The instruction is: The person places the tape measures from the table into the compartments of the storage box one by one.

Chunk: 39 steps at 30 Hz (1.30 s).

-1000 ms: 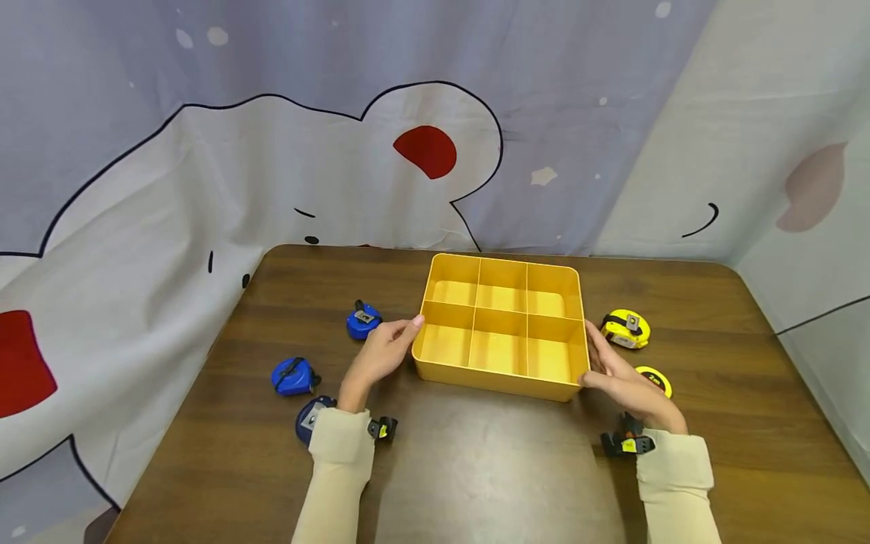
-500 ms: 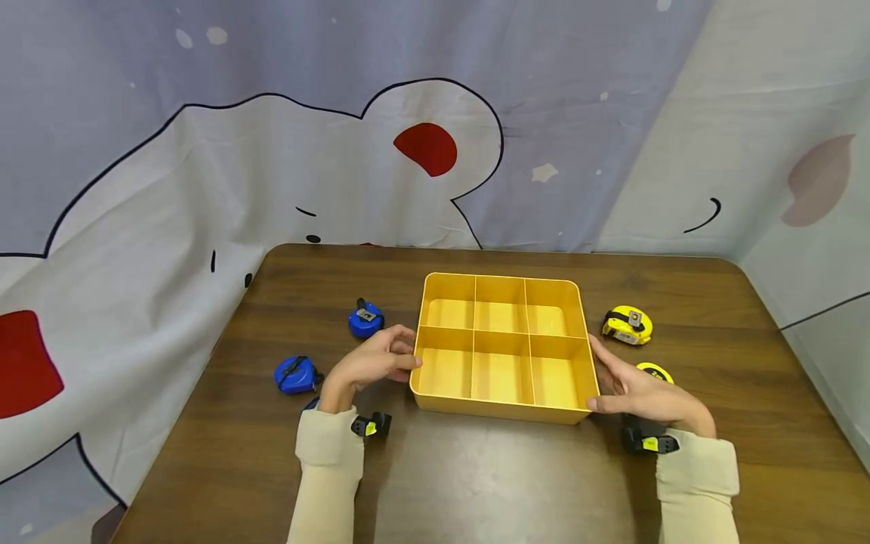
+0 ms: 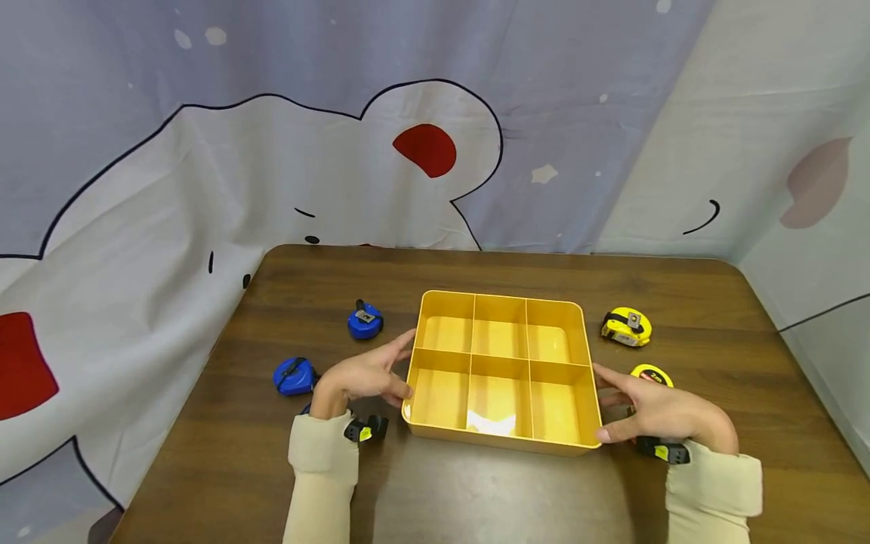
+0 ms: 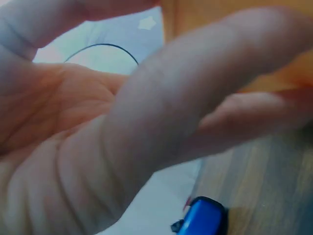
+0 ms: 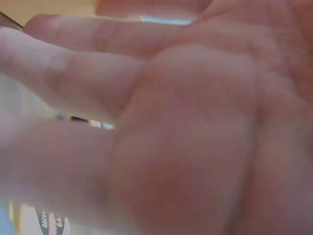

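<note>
A yellow box (image 3: 499, 360) split into several compartments stands between both hands on the brown table. My left hand (image 3: 370, 378) touches its left wall, thumb near the front corner and fingers spread farther back. Against the right wall lies my right hand (image 3: 655, 412), its thumb at the front corner and its fingers fairly straight. The left wrist view shows the box's orange-looking wall (image 4: 188, 17) beyond the fingers. Palm and blurred fingers fill most of the right wrist view. Nothing lies in the compartments; one front compartment catches a bright glare.
Two blue tape measures (image 3: 365, 321) lie left of the box, and a darker one is mostly hidden behind the left wrist. On the right are two yellow tape measures (image 3: 626, 327), the nearer partly covered by the right hand. A patterned curtain (image 3: 578, 128) hangs behind the table.
The box has moved toward the person, with both hands alongside it. My left thumb has slid from the middle of the left rim toward the front corner. The tape measures have stayed put.
</note>
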Each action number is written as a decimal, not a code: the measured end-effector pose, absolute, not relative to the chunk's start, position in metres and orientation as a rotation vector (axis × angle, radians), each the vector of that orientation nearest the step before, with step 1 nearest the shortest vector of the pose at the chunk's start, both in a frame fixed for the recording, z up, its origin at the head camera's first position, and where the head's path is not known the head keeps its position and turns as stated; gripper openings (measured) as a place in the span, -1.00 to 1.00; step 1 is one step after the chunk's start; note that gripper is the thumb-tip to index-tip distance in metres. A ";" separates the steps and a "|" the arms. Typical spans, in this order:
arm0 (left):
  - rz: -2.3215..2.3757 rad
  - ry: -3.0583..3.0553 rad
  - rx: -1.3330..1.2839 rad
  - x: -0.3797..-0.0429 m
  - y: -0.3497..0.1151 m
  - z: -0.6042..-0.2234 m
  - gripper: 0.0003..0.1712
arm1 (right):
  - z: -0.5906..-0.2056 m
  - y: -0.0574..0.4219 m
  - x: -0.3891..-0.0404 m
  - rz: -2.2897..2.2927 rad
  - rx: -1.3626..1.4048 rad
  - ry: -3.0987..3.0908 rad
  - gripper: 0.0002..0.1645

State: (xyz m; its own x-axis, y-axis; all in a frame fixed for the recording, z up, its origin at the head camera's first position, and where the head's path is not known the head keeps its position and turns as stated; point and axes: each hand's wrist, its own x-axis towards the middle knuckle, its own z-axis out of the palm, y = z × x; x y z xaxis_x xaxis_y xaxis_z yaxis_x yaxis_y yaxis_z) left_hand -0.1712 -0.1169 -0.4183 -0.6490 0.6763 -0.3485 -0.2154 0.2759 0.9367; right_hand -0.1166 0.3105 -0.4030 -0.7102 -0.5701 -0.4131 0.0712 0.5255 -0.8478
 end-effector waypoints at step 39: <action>1.346 2.027 0.200 -0.173 -0.102 -0.433 0.14 | -0.438 0.358 -0.132 -0.665 -0.053 2.706 0.00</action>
State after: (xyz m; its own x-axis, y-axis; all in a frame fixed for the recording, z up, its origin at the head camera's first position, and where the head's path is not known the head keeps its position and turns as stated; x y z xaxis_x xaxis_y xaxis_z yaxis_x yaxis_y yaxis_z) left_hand -0.1725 -0.1021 -0.4329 -0.7532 0.4752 -0.4548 -0.2348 0.4515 0.8608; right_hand -0.1318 0.3581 -0.4384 -0.9370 -0.1186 -0.3286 0.0474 0.8888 -0.4558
